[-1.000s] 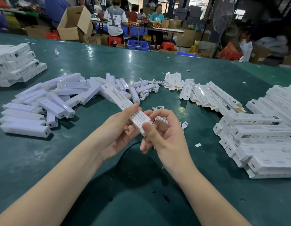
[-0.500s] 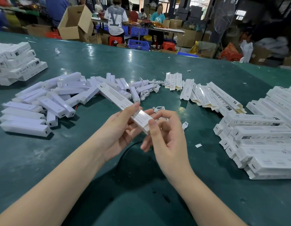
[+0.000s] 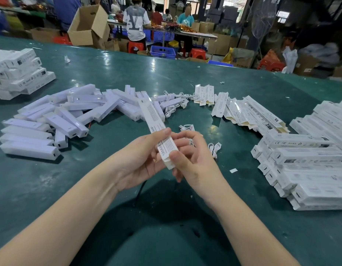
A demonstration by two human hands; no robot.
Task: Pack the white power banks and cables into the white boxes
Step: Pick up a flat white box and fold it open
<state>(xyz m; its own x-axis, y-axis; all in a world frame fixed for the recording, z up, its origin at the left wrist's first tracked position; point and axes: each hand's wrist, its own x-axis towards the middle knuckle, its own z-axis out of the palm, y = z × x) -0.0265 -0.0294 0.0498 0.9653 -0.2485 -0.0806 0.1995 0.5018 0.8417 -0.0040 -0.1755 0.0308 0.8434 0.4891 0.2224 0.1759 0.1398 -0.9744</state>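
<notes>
Just in front of the person, above the near part of the green table [image 3: 166, 77], both hands are clamped on one long white box [image 3: 156, 129]. The left hand [image 3: 139, 160] holds it from below and from the side, with the thumb lying across its printed face, so the box stays steady and points away toward the far side of the table. The right hand [image 3: 189, 158] pinches the near end of this box with thumb and fingers, probably to close or to open the end flap; I cannot tell which, because the fingers cover the flap. To the left of the held box lies a loose heap of white power banks [image 3: 56, 121], near enough for the left hand to reach. Just beyond the held box lie some coiled white cables [image 3: 174, 106], and one more cable [image 3: 214, 148] rests just to the right of the right hand. Further right from the held box are flat, unfolded boxes [image 3: 243, 114] and then a neat pile of packed boxes [image 3: 308, 160], which suggests that the work goes from left to right. Another stack of boxes [image 3: 18, 72] stands far to the left, beyond the power banks.
</notes>
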